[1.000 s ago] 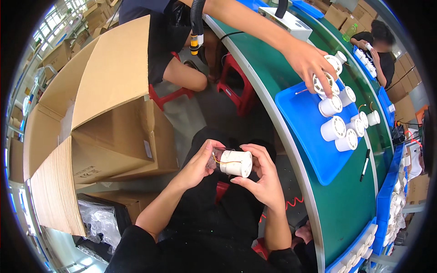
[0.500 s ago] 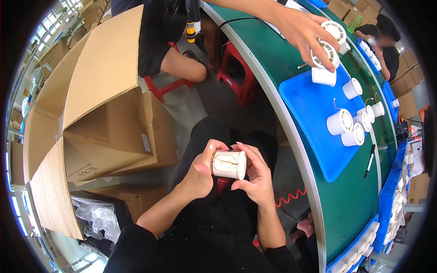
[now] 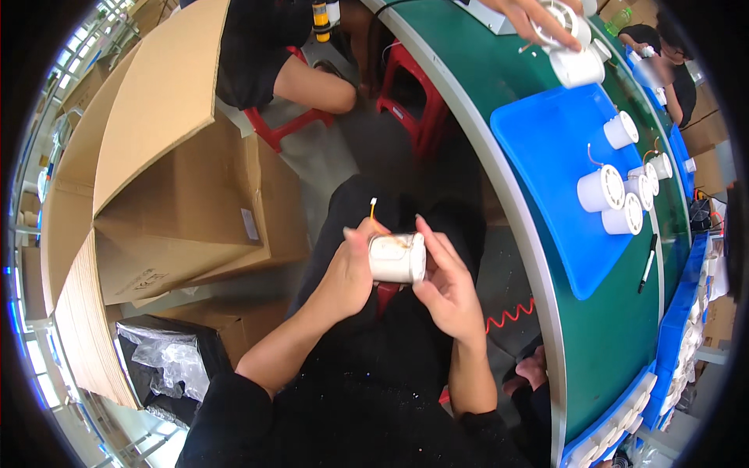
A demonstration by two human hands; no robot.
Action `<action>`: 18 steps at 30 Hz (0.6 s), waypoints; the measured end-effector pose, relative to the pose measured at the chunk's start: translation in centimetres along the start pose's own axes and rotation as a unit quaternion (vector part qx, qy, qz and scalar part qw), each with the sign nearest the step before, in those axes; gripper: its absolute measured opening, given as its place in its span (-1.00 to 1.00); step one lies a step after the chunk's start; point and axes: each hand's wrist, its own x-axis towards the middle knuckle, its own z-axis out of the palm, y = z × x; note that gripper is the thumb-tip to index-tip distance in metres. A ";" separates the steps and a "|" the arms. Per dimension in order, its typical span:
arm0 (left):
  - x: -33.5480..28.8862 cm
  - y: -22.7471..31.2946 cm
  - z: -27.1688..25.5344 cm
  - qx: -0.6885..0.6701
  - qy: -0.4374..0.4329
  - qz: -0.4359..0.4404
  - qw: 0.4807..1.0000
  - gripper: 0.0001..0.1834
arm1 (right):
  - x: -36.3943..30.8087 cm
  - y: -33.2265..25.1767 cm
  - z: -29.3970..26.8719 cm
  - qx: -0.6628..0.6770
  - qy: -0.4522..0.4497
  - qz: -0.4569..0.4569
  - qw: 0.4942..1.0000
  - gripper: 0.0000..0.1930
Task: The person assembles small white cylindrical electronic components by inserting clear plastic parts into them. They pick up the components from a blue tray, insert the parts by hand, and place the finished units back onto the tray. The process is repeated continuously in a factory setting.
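A white cylindrical housing [image 3: 392,259] lies sideways above my lap, between my two hands. From its upper side rises a thin yellowish wire [image 3: 373,209] with a small white connector at the tip. My left hand [image 3: 348,273] is closed around the end nearer to it, thumb on the upper side. Round the rimmed end, my right hand [image 3: 451,292] curves with fingers above and thumb below, touching it. My palms hide the housing's ends in part.
On the green table [image 3: 605,343] at right lies a blue tray [image 3: 546,168] bearing several similar white housings [image 3: 601,189]. A black-and-white marker [image 3: 648,265] is beside it. Another person's hand [image 3: 538,19] holds white housings above the tray. An open cardboard box [image 3: 179,210] stands at left.
The housing has shifted slightly right in my hands, its wire now sticking up rather than lying across it. The other person's hand has lifted housings up and away from the tray.
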 end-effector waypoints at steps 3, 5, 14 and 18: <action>0.8 0.5 -0.6 -0.057 -0.067 -0.144 0.986 -0.04 | 0.4 -1.2 0.9 0.050 0.088 0.078 0.992 -0.37; 0.4 1.3 -0.7 -0.096 -0.110 -0.161 0.976 0.00 | 0.0 0.3 -0.2 0.062 0.043 0.106 0.991 -0.47; -0.2 2.0 -1.8 0.252 -0.069 0.064 0.963 0.16 | -0.4 1.8 0.2 0.272 0.160 0.176 0.933 -0.49; 0.5 1.8 -2.1 0.306 -0.097 0.231 0.918 0.00 | -0.3 0.8 0.1 0.270 0.146 0.210 0.928 -0.41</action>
